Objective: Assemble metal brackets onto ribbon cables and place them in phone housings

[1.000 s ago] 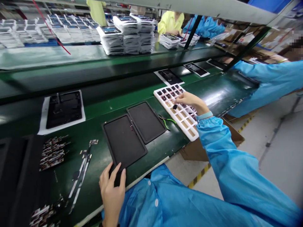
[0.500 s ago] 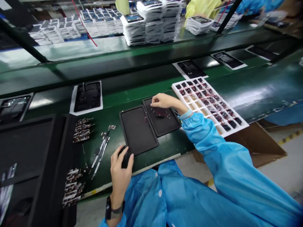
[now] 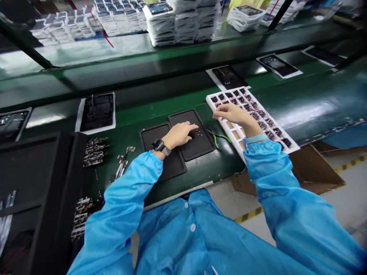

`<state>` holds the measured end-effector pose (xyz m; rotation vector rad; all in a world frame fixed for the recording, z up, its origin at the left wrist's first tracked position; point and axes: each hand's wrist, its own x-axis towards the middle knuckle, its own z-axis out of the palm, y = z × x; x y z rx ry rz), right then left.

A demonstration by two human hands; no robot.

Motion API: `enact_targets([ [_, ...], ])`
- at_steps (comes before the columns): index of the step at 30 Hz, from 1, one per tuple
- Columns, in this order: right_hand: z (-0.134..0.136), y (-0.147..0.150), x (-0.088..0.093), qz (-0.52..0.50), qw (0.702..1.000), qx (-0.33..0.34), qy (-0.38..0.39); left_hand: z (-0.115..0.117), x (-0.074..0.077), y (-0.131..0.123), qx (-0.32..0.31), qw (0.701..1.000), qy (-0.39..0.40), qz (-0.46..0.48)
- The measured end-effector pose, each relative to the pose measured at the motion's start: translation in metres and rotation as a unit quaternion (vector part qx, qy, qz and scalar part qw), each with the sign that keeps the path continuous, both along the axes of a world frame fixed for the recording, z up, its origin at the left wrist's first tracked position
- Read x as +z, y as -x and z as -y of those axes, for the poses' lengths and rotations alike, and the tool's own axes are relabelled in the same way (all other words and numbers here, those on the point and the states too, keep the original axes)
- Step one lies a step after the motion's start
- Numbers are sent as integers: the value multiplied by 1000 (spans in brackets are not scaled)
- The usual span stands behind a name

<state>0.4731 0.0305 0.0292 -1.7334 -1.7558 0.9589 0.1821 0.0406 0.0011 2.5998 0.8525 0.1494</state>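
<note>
My left hand point(image 3: 180, 134) reaches over the right-hand black tray point(image 3: 200, 151), index finger stretched out and thumb apart. Its fingertips are close to thin red wires point(image 3: 196, 133) and small pale bits; whether they touch is unclear. The small black part seen earlier in this tray is hidden. My right hand point(image 3: 231, 114) hovers at the left edge of a white compartment tray point(image 3: 235, 143), fingers drawn together; anything between them is too small to make out. That tray holds several small black parts with red wires point(image 3: 262, 125). Green-handled pliers point(image 3: 218, 138) lie between the trays.
A second black tray point(image 3: 151, 139) lies partly under my left forearm. Leftward are flex cables point(image 3: 122, 166), piles of small circuit parts point(image 3: 96, 152) and a large black foam box point(image 3: 28, 168). Tablet housings point(image 3: 97, 111) lie along the green bench. White-wrapped stacks point(image 3: 160, 25) stand behind.
My left hand has moved from the bench's front edge up over the right-hand black tray. My right hand has moved right, from that tray to the white one, uncovering the pliers.
</note>
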Motion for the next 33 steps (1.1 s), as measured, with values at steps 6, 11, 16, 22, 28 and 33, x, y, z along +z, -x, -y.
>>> enact_targets([
  [6, 23, -49, 10, 12, 998, -54, -7, -43, -15, -16, 70, 984, 154, 53],
  [11, 21, -64, 10, 14, 996, -88, 1, -53, -20, -8, 99, 988, 109, 56],
  [16, 11, -71, 8, -6, 993, -121, -1, -55, -16, 7, 84, 995, 46, 12],
  [22, 2, -85, 4, -4, 991, -128, -26, -49, -12, 9, -1, 999, -39, -29],
  [28, 1, -92, -7, -13, 991, -132, -7, -57, -9, -6, -29, 998, -1, -49],
  [33, 0, -91, -6, 23, 993, -115, 4, -84, 5, -4, -60, 948, 309, -52],
])
